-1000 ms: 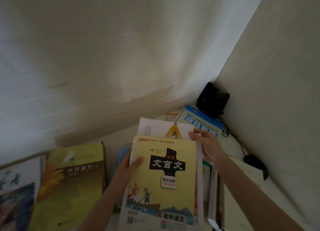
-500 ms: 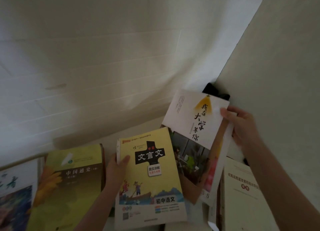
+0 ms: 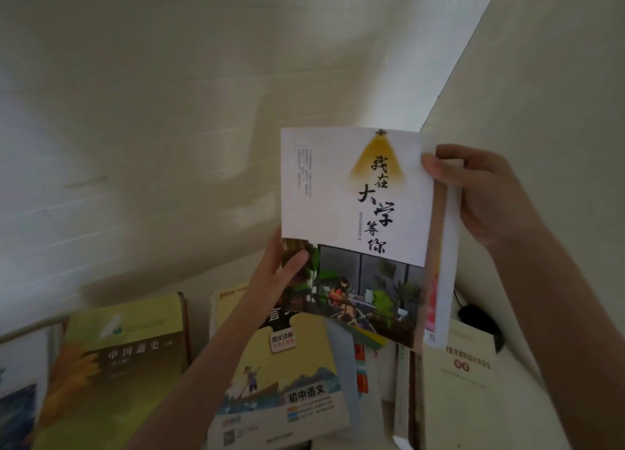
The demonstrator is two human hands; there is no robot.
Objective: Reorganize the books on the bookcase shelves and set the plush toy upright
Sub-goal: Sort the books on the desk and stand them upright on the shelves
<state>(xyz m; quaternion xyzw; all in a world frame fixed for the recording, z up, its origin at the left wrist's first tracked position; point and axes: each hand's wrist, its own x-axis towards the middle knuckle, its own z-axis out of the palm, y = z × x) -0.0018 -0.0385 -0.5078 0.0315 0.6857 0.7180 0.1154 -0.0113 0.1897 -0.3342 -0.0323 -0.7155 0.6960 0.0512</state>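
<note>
Currently both hands grip the white-covered book [image 3: 351, 213] upright above the shelf: left hand [image 3: 274, 277] pinching its lower left edge, right hand [image 3: 473, 192] clamped on the right edge. Yellow Chinese textbook [image 3: 270, 375] lies flat below, green history book [image 3: 115, 365] beside it.

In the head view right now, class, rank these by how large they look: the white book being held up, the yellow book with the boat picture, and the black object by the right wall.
1. White book, though it is nearest the camera, which enlarges it.
2. Yellow book, partly covered.
3. Black object, clearly smallest.
</note>
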